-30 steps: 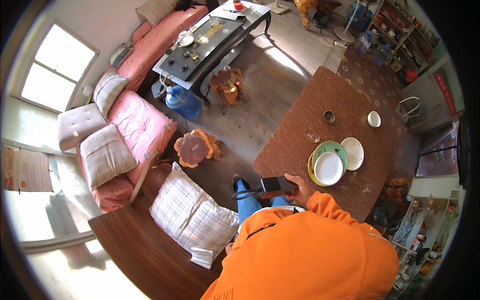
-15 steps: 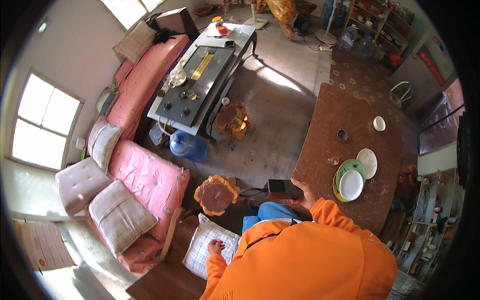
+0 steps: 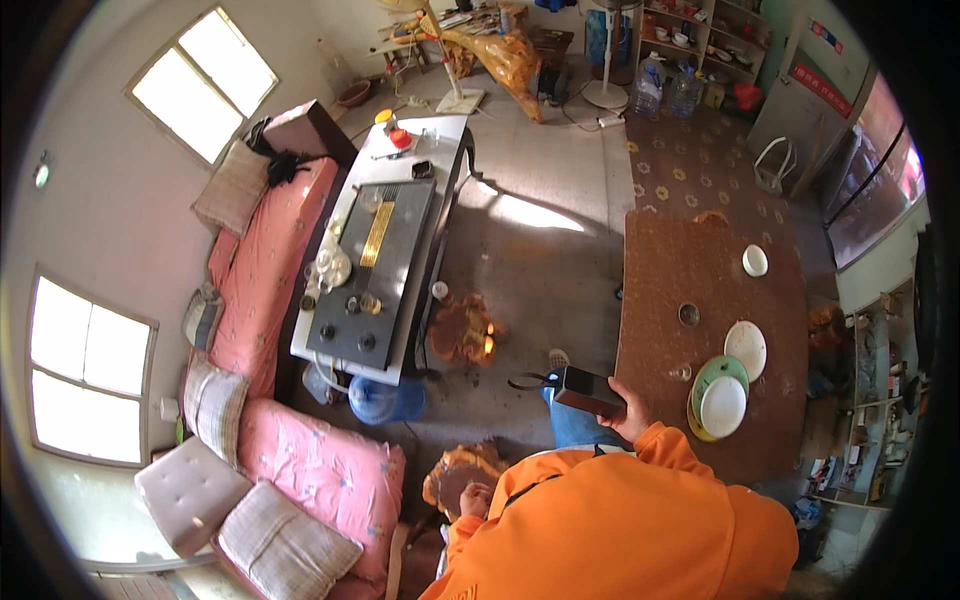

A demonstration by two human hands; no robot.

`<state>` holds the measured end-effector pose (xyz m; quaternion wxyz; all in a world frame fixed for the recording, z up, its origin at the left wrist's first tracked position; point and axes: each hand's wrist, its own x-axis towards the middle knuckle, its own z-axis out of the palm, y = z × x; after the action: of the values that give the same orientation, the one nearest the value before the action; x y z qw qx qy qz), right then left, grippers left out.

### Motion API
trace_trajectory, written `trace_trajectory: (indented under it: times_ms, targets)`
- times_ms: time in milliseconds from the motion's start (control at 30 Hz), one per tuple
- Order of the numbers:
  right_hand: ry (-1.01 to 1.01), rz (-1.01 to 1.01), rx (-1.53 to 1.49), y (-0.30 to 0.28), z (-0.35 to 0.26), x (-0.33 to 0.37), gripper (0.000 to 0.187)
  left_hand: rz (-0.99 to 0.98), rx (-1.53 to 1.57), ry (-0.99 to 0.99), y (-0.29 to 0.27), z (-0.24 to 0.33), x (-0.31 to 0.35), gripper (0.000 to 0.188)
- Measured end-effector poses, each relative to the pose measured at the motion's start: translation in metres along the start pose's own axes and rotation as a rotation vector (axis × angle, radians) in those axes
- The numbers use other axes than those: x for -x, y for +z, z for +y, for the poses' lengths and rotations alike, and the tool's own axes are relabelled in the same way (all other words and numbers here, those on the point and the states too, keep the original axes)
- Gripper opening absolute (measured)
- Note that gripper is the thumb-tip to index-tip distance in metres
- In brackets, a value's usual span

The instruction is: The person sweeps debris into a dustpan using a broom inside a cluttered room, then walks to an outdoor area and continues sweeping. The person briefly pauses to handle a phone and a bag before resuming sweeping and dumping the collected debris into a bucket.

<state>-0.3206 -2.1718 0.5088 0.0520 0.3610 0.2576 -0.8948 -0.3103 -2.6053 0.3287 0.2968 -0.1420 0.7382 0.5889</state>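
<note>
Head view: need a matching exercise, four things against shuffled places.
Column one:
1. black box
2. green plate
3. blue bottle
4. left hand

Column two:
A. on the floor by the near end of the long table
B. seen against a wooden stump
C. held in the right hand
D. partly covered by a white plate

Pairs: 1-C, 2-D, 3-A, 4-B
</note>
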Motion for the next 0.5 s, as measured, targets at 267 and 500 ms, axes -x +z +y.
trace_trajectory:
  times_ms: [267,500]
  targets:
    - [-0.113,-0.062,0.208,0.051,-0.182,-0.112,0.040,-0.014,-0.246,-0.096,0.083,0.167,-0.140,0.012]
    - [-0.215,-0.147,0.418,0.118,-0.311,-0.196,0.043,-0.021,-0.150,0.050,0.111,0.231,-0.266,0.008]
